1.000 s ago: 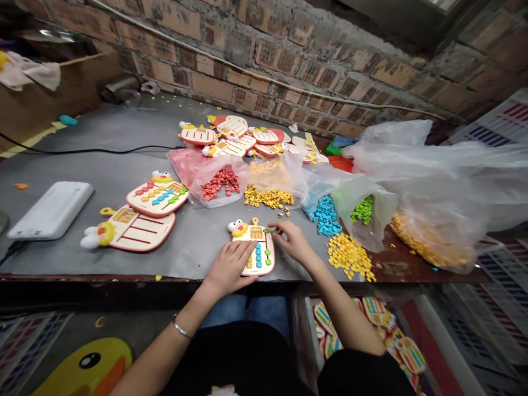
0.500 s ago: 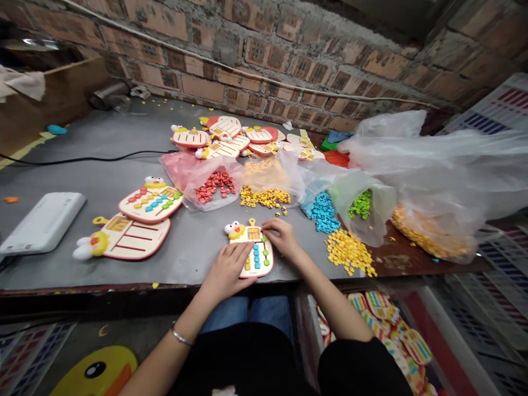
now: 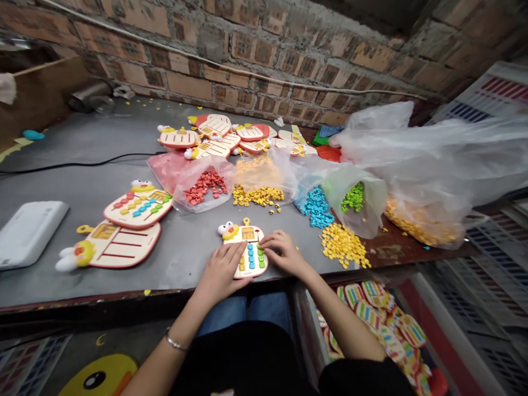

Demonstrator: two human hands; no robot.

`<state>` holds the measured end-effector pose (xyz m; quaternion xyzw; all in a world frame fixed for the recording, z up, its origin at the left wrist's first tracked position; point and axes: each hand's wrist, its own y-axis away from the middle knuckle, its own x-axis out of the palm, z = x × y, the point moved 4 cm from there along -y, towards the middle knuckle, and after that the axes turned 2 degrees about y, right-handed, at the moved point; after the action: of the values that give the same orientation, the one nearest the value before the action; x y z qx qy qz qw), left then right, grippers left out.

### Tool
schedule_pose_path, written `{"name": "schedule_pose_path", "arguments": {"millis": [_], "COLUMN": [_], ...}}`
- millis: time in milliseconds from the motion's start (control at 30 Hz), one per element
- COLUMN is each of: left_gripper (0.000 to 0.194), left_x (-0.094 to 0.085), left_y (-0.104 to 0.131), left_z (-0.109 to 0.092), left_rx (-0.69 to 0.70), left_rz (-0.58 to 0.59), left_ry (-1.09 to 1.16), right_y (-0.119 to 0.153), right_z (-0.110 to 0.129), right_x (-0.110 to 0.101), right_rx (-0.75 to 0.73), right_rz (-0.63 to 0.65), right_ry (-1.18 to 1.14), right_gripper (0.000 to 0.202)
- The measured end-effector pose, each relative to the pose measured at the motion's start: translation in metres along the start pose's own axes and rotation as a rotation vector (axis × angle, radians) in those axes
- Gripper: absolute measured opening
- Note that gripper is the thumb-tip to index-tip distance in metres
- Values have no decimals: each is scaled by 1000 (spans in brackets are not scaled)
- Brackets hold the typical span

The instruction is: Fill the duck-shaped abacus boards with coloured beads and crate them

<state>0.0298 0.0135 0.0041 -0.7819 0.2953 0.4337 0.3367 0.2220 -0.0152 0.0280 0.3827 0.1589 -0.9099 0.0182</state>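
A cream toy board (image 3: 248, 271) with a duck head and slots of yellow, blue and green beads lies on the grey table in front of me. My left hand (image 3: 223, 269) rests over its left side, fingers extended and covering part of the beads. At the board's right edge is my right hand (image 3: 284, 251), its fingers curved and touching the upper green beads. Behind the board spill red beads (image 3: 206, 186), yellow beads (image 3: 258, 195), blue beads (image 3: 317, 206) and green beads (image 3: 352, 197), from plastic bags. A loose yellow pile (image 3: 344, 245) lies to the right.
Two overlapping toy boards (image 3: 138, 209) lie at left, beside a white device (image 3: 31, 231). Several more boards (image 3: 216, 125) are stacked near the brick wall. A large clear bag (image 3: 429, 223) stands at right. Below the table, a bin (image 3: 437, 324) holds many bead-filled boards.
My right hand has moved down along the board's right side, and the green beads now sit closer together in the lower part of their slot. The camera view has shifted slightly.
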Motion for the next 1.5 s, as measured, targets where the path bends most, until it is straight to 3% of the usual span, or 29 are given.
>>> {"name": "schedule_pose_path", "arguments": {"millis": [100,267,333,467,600,767,967,1300,1500], "left_gripper": [78,75,74,73,75,74,74,74,74], "left_x": [0,0,1,1,0,1,1,0,0], "left_y": [0,1,1,1,0,1,0,0,0], "left_z": [0,1,1,2,1,1,1,0,1], "left_rx": [7,24,25,36,37,36,46,28,15], "left_rz": [-10,-25,-22,-21,-38,-25,-24,-7,0], "left_ry": [-14,-25,-33,-50,-50,-57,-61,-50,-32], "right_y": [14,52,70,87,82,75,88,89,88], "right_z": [3,-30,-44,-56,-53,-48,-42,-41,-41], "right_x": [-8,-45,-54,-51,-40,-35,-35,-42,-44], "right_rx": [27,287,388,458,441,337,220,230,158], "right_rz": [-21,-434,-506,-412,-361,-319,-288,-286,-250], "right_ry": [-52,-18,80,250,369,286,254,303,251], "right_gripper": [16,18,17,17,16,18,21,15,15]}}
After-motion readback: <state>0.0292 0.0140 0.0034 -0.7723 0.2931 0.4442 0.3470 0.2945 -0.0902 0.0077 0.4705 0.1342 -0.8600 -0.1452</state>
